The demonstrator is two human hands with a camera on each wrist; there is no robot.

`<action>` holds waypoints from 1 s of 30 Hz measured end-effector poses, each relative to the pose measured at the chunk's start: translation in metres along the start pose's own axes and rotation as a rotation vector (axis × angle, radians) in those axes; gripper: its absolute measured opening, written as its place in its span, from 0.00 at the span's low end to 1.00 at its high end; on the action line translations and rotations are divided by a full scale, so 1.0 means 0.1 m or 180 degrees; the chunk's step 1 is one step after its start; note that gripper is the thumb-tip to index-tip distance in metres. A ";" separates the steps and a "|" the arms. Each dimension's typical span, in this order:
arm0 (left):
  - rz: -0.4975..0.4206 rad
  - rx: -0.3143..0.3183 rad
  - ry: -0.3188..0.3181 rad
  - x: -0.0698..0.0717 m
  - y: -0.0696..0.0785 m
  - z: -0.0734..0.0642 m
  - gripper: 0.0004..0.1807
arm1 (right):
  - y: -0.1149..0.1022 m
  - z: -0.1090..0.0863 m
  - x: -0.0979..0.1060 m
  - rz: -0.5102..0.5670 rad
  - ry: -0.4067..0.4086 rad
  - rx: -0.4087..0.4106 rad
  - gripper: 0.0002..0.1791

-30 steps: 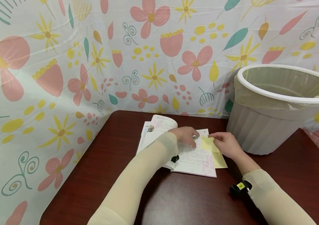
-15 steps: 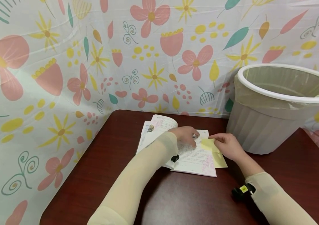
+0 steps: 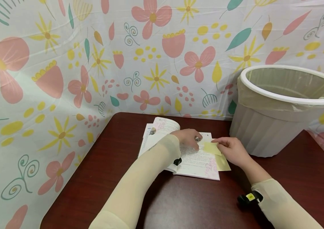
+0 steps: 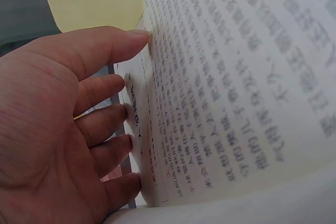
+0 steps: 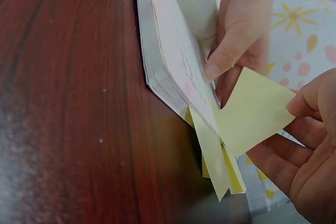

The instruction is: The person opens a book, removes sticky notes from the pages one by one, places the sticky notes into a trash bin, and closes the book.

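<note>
Surface: dark red-brown table point(image 3: 179, 206), wood-grained, with a pale glare in front of the open book point(image 3: 193, 167). The book lies toward the table's far edge, its left-side pages curling up. Room: a white sheet point(image 3: 156, 47) printed with pink, yellow and teal plants hangs behind the book and to its left. A pale ribbed bin point(image 3: 259, 133) with a white rim and a translucent liner point(image 3: 267, 98) stands right of the book and farther back.

Right hand point(image 3: 233, 151), at the book's right edge: thumb and fingers pinch a yellow note point(image 3: 211, 148), which overlaps the right page. More yellow slips point(image 3: 222, 163) stick out from the same edge of the book. Left hand point(image 3: 189, 138): fingers loosely bent, tips touching the book's right page; nothing grasped.

Obscured: left sleeve point(image 3: 139, 181) covers part of the book's left side. Slips' inner ends hidden by pages. Book's print too blurred to read. Grey mark beside the left fingers: cannot tell what it is. Bin cut off at right; its bottom inside is out of sight.
</note>
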State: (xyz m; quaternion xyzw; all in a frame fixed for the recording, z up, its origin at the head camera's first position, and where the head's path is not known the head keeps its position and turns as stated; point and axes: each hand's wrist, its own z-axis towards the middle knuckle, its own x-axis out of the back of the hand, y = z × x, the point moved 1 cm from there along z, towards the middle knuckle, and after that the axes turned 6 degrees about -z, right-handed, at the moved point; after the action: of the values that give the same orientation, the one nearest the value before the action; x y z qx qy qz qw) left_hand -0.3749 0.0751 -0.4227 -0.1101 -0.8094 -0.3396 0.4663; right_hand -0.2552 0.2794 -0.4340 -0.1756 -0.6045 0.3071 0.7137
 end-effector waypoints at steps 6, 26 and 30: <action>-0.0007 -0.0069 0.0006 -0.01 -0.02 0.01 0.35 | -0.08 -0.07 0.02 0.0011 -0.0002 0.0095 0.15; -0.0023 -0.0077 -0.0005 -0.02 -0.02 0.01 0.36 | -0.64 -0.13 0.42 -0.0209 0.0311 0.0662 0.12; -0.0079 -0.0018 0.0044 -0.01 0.00 0.00 0.36 | -0.90 -0.09 0.66 -0.0392 0.0363 0.0936 0.12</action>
State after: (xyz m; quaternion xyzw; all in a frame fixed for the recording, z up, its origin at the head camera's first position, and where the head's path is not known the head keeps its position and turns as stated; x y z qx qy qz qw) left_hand -0.3747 0.0752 -0.4234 -0.0991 -0.8065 -0.3484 0.4673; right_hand -0.2210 0.2561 -0.3300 -0.0490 -0.5213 0.3374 0.7823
